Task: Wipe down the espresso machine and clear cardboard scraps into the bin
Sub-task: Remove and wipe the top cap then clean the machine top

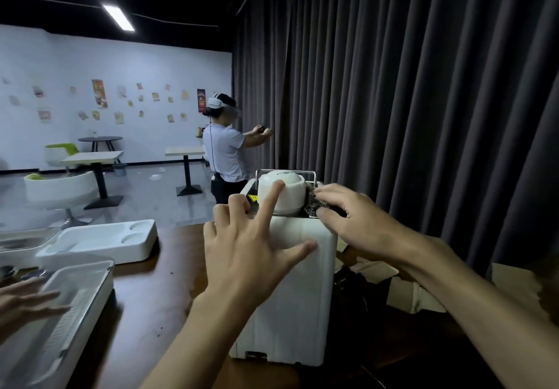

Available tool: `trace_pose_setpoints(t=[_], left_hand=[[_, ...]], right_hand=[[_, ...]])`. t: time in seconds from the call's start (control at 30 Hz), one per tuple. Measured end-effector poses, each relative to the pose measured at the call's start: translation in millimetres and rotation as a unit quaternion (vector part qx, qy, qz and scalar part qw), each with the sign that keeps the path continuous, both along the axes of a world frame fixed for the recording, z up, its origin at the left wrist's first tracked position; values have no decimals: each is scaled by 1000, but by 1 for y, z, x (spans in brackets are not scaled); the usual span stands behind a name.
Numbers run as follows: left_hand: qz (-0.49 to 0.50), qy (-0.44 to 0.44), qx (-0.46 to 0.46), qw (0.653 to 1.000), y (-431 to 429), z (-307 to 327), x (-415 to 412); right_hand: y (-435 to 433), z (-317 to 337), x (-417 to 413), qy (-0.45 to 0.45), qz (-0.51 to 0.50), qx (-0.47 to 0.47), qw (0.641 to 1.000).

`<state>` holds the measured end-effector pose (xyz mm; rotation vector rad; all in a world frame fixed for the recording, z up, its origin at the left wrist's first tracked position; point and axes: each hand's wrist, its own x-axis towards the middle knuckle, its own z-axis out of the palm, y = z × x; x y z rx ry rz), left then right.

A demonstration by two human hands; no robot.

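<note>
— Where does the tall white plastic espresso machine (pixel 290 291) stand for us?

— Upright on the dark brown wooden bench (pixel 151 298), right of centre, with a smooth, boxy back and a metal rail round its top. A white rounded ceramic cup (pixel 287 190) sits upturned on that top.

— And our hands?

— Our left hand (pixel 251 246) is spread wide, fingers apart and clamped on nothing; the forefinger reaches up to the cup and the thumb lies across the machine's upper wall. Our right hand (pixel 351 219) is at the top right corner, fingers curled down onto a dark patterned cloth (pixel 313 205) bunched just beside the cup. We press it against the top edge; how firmly the fingers close on it, we cannot tell.

— The scraps?

— Pale brown torn cardboard scraps (pixel 402 285) lie on the bench to the right of the machine, under our right forearm, near the grey pleated curtain (pixel 423 86).

— What lies further out?

— To the left, a white moulded tray (pixel 102 240) with two round hollows, nothing in them. Nearer us, a shallow white tray with a ribbed floor (pixel 75 304), and another person's hand (pixel 27 304) at its left edge. Beyond the bench, a person in a pale shirt and white headset (pixel 225 152) stands among café tables.
</note>
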<state>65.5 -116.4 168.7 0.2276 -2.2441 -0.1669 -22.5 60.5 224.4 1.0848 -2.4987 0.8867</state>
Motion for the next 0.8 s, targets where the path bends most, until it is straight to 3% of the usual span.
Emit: trace_pose_setpoints(t=[0.13, 0.2, 0.3, 0.37, 0.47, 0.63, 0.8], left_hand=[[28, -10, -7, 1000, 13, 6, 1], [-55, 18, 13, 998, -2, 8, 7], [-211, 19, 170, 963, -38, 9, 14], [-246, 18, 176, 953, -54, 7, 13], [-263, 36, 172, 949, -57, 1, 5], [-256, 79, 187, 945, -50, -11, 2], [-248, 55, 192, 948, -57, -6, 1]], right_hand=[[11, -7, 9, 9, 16, -14, 1000], [11, -7, 9, 7, 18, -14, 1000], [8, -3, 8, -13, 3, -16, 1000], [3, 1, 6, -35, -8, -15, 999], [-6, 4, 4, -52, -28, -24, 998], [2, 0, 32, 25, -16, -16, 999], [4, 6, 63, 102, 30, -31, 994]])
